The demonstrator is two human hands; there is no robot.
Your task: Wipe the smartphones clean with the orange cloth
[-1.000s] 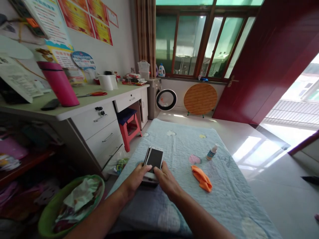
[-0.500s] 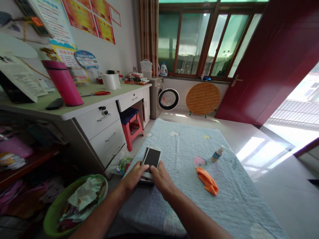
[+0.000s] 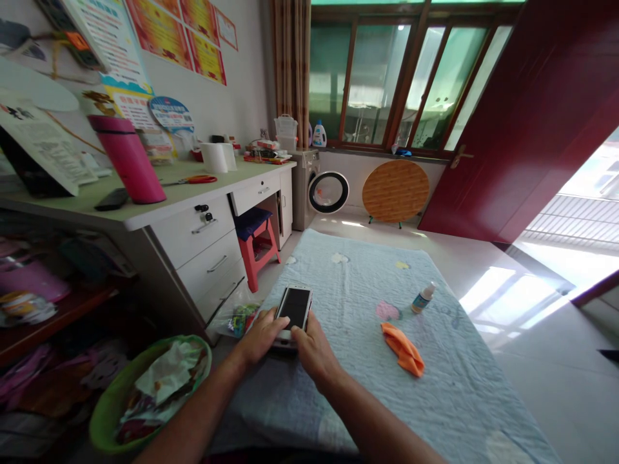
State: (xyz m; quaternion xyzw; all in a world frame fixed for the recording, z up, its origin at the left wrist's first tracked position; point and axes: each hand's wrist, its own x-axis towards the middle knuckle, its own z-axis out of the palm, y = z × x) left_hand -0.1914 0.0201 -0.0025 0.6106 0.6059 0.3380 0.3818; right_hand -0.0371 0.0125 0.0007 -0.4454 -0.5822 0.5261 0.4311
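Note:
A white-framed smartphone with a dark screen (image 3: 295,305) lies on top of what looks like a small stack of phones, whose lower edges show at the near end. My left hand (image 3: 265,330) grips the stack from the left side, its thumb on the top phone's lower left. From the right, my right hand (image 3: 312,343) closes round the other side, thumb near the bottom edge of the screen. The stack is low over the near left part of a light blue quilted cover (image 3: 348,283); whether it touches the cover is hidden.
An orange cloth (image 3: 403,348) and a small spray bottle (image 3: 423,298) are on the cover to the right. At the left stand a green waste basket (image 3: 104,422), a white desk (image 3: 193,248) and a red stool (image 3: 258,258). A washing machine (image 3: 300,193) with its door open is farther back.
The top phone, turned askew over the one beneath it before, now lines up with it. Both hands keep their hold on the stack. The view has shifted slightly.

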